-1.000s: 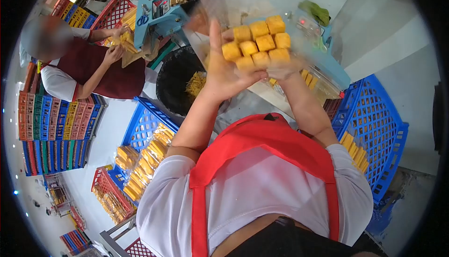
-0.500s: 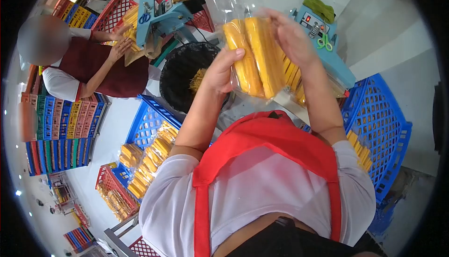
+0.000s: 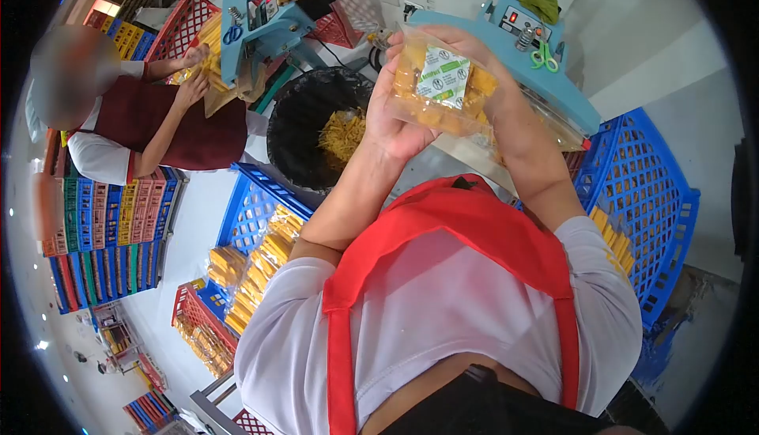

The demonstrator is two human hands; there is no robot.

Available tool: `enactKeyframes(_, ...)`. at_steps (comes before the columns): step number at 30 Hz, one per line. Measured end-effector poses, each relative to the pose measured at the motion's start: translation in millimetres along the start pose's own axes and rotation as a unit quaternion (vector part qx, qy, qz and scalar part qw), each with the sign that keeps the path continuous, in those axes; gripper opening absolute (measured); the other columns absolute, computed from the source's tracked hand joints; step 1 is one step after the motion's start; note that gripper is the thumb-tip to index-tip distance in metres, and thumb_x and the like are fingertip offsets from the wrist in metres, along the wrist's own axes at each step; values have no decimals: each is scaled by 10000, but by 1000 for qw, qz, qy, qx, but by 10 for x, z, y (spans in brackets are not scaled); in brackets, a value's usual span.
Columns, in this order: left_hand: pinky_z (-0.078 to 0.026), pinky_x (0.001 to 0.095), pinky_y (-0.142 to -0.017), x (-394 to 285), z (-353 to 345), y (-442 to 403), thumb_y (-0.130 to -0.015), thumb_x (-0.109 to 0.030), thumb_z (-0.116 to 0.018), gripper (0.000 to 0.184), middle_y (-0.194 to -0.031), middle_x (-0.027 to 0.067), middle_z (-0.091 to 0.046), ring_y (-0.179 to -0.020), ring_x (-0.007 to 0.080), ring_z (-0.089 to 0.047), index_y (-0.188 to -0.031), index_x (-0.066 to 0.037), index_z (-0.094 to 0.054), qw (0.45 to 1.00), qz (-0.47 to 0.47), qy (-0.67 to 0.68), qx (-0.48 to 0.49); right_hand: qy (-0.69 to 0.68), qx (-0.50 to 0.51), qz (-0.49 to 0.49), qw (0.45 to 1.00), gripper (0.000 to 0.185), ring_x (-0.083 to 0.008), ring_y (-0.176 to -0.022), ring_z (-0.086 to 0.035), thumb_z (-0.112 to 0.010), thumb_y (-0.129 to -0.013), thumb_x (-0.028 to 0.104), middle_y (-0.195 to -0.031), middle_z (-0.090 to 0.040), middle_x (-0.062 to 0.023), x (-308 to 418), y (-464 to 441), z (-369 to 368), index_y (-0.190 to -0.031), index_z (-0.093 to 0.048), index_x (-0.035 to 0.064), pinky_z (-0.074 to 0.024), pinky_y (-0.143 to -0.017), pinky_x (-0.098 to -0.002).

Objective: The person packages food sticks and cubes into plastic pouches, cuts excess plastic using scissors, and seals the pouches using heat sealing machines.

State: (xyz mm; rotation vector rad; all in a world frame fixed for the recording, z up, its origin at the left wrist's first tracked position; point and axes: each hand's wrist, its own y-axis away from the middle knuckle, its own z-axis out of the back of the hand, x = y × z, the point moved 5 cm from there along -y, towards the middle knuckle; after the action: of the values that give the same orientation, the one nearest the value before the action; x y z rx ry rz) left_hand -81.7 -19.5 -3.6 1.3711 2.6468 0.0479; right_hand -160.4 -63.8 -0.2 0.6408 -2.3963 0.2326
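Observation:
Between my two hands is a clear plastic bag of yellow sticks (image 3: 423, 115), its end tipped toward me. A white square packet with green print (image 3: 444, 77) shows at that end; whether it lies inside the film I cannot tell. My left hand (image 3: 399, 119) is wrapped around the bag's left side and underside. My right hand (image 3: 466, 43) curves around its far and right side, with the fingertips partly hidden. Just beyond my hands is a light-blue sealing machine (image 3: 526, 63) with green-handled scissors (image 3: 545, 57) on it.
A black-lined bin (image 3: 288, 130) with yellow scraps (image 3: 341, 136) stands to the left. Blue crates (image 3: 644, 198) with yellow sticks flank me. At far left a co-worker in a maroon apron (image 3: 190, 130) handles yellow sticks beside another blue sealer (image 3: 265, 39).
The bag has turned from showing its long side to showing its end, bringing the white packet into view. My right hand has moved from beside the bag to around its far side.

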Motion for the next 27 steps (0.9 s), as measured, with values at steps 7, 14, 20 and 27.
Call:
enactKeyframes(7, -393, 437, -875, 244, -5, -261, -827, -407, -389, 454, -1143, 88, -492, -1049, 281, -476, -1163, -105, -439, 997, 66, -26, 20, 22, -93, 55, 994, 281, -155, -852, -582, -484, -835, 200, -947, -592, -105, 182, 287, 452, -1005, -531, -19, -473, -750, -293)
enactKeyframes(14, -418, 360, -857, 750, -244, -806, -808, -180, -521, 426, -1118, 114, -494, -983, 212, -524, -1184, -33, -384, 942, 134, -259, 164, 246, -297, 290, 876, 767, -218, -1102, -413, -628, -754, 233, -1269, -344, -126, 946, 1812, 168, -1315, -148, 25, -377, -901, -339)
enactKeyframes(20, -395, 297, -861, 1508, -491, -1363, -775, -104, -569, 447, -1095, 72, -520, -1000, 162, -496, -1184, -28, -406, 674, 90, -656, 329, 333, -327, 274, 841, 491, -135, -983, -488, -609, -753, 115, -1081, -504, -54, 598, 2823, 444, -1181, -396, 4, -405, -829, -259)
enactKeyframes(27, -368, 260, -869, 1995, 118, -1373, -725, -8, -569, 577, -1123, 59, -508, -993, 128, -479, -1257, -33, -346, 680, 256, -609, 317, 367, -484, 305, 734, 584, -146, -1047, -445, -618, -709, 33, -1137, -468, -52, -291, 3346, 1095, -1226, -346, 14, -334, -914, -291)
